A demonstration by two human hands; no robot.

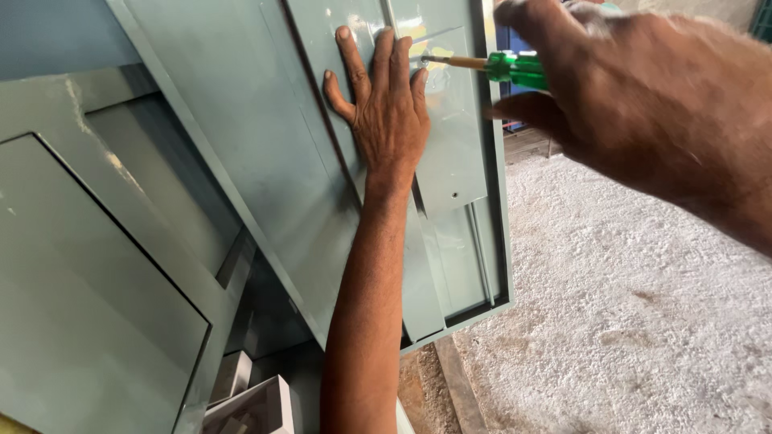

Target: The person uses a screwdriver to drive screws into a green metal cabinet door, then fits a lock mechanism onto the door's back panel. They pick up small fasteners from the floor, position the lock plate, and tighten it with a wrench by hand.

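Observation:
My left hand [386, 104] lies flat, fingers spread, against the inner side of a grey-green metal cabinet door [257, 145], pressing beside a small rectangular metal plate [450, 137]. My right hand [643, 104] grips a screwdriver with a green handle [515, 68]. Its shaft points left, and the tip meets a screw [424, 59] at the top of the plate, next to my left fingertips. A second small hole shows near the plate's lower edge.
The grey-green cabinet body [96, 265] with a recessed panel fills the left. White pieces [257, 406] lie low under the door. Rough whitish concrete floor [627, 305] spreads to the right, with a dark blue object at the top behind the door.

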